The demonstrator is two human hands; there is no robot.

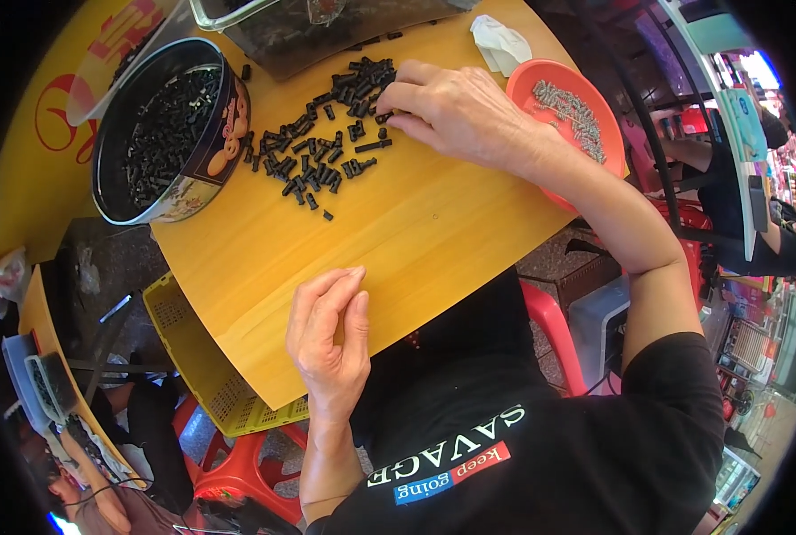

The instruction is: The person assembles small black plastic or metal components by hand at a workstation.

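Over the right edge of a loose pile of small black plastic parts point(304, 156), my right hand point(456, 111) reaches in from the right. Its thumb and index finger are closed at a small black piece point(383, 118), partly hidden by the fingers. My left hand point(328, 334) hovers at the table's near edge with its fingers curled and the thumb tip close to the index fingertip. Whatever it may hold is too small or hidden to see. Beside my right forearm sits an orange-red bowl point(524, 85) with small silver metal pieces point(572, 116), maybe screws or springs.
A round tin point(215, 169) full of black parts stands at the yellow table's point(398, 227) left edge. A clear plastic bin point(282, 45) is at the back, near a crumpled white tissue point(500, 43). Below lie a yellow crate point(184, 348) and red stools point(246, 473). Other people sit nearby.
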